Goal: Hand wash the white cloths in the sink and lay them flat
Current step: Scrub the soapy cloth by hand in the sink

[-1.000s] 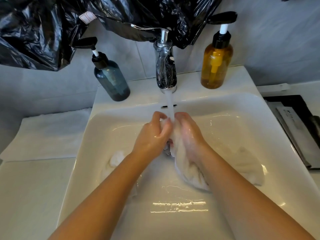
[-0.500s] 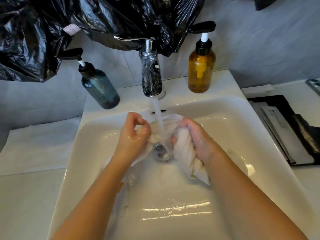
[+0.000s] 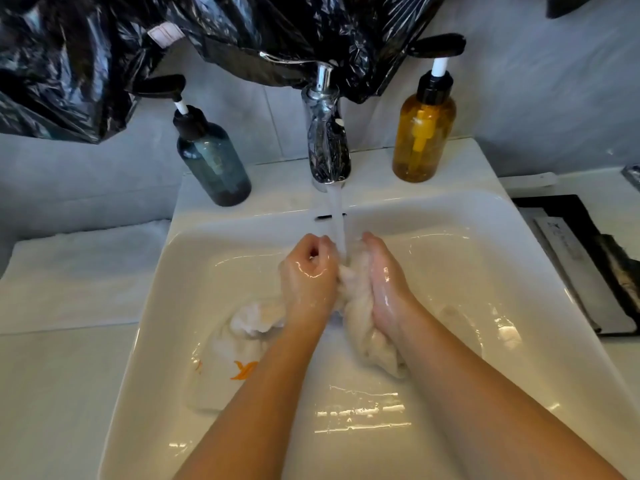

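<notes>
L hand [image 3: 308, 277] & R hand [image 3: 386, 289] both curled tight on the bunched white cloth [image 3: 360, 329], mid-sink [image 3: 467, 220] under the tap [image 3: 327, 147] stream. Best to rub fist vs fist w/ short strokes, turning the wad so fresh folds meet the water. Can't see the drain, nor how much cloth is inside my L fist; the 2nd cloth [image 3: 225, 372], orange print, lies partly under my L forearm.

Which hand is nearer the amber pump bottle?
Right. The right hand grips the white cloth just right of the water stream, on the side of the amber pump bottle; the left hand is across the stream, farther off.
</notes>
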### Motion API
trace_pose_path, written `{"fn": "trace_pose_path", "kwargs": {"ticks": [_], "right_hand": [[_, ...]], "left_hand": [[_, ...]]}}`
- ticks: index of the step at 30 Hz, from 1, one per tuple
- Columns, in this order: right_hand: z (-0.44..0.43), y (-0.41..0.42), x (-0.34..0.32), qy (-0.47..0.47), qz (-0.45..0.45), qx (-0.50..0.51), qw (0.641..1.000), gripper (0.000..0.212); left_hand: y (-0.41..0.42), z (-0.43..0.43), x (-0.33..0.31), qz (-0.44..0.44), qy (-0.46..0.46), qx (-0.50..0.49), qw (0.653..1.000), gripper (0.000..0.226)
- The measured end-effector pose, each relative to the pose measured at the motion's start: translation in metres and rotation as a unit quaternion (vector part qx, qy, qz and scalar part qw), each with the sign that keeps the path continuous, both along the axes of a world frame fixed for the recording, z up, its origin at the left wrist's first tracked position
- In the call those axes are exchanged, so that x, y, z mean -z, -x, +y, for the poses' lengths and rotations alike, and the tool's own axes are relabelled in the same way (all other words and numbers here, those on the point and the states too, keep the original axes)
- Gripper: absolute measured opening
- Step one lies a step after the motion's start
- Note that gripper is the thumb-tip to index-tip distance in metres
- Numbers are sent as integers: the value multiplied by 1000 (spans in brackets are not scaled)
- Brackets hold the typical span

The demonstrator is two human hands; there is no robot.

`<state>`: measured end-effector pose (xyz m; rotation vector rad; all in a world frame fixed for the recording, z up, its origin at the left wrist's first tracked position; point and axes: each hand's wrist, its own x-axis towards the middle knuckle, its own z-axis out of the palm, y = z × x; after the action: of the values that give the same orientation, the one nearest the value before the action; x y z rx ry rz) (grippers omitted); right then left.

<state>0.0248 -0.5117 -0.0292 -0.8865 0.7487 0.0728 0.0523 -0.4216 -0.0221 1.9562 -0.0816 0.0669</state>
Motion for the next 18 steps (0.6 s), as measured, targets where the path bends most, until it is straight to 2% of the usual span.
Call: {"fn": "trace_pose_path", "kwargs": {"ticks": [3, 5, 7, 10, 12, 14, 15, 16, 18], "right_hand": [[0, 3, 3, -29, -23, 18, 999, 47], [3, 2, 3, -10, -14, 11, 1000, 46], [4, 2, 1, 16, -3, -13, 1000, 29], [-1, 3, -9, 20, 13, -49, 999, 44], [-10, 7, -8, -12, 9, -44, 999, 46], [-15, 7, -10, -15, -8, -52, 998, 46], [-15, 6, -10, -4, -13, -62, 998, 47], [-14, 3, -10, 6, -18, -65, 998, 47], [-11, 3, -13, 14, -39, -68, 997, 48]], "left_hand": [[19, -13, -6, -92, -54, 74, 992, 31], [10, -18, -6, -77, -73, 52, 993, 34], [-3, -14, -2, -36, -61, 25, 997, 31], [-17, 2, 0, -20, -64, -4, 998, 30], [-26, 14, -3, -3, -173, 8, 985, 15], [-27, 21, -12, -11, -294, 47, 955, 20], [-25, 23, -17, -40, -300, 92, 949, 27], [-20, 22, -23, -55, -254, 137, 956, 31], [-8, 17, -32, -22, -171, 199, 965, 41]]}}
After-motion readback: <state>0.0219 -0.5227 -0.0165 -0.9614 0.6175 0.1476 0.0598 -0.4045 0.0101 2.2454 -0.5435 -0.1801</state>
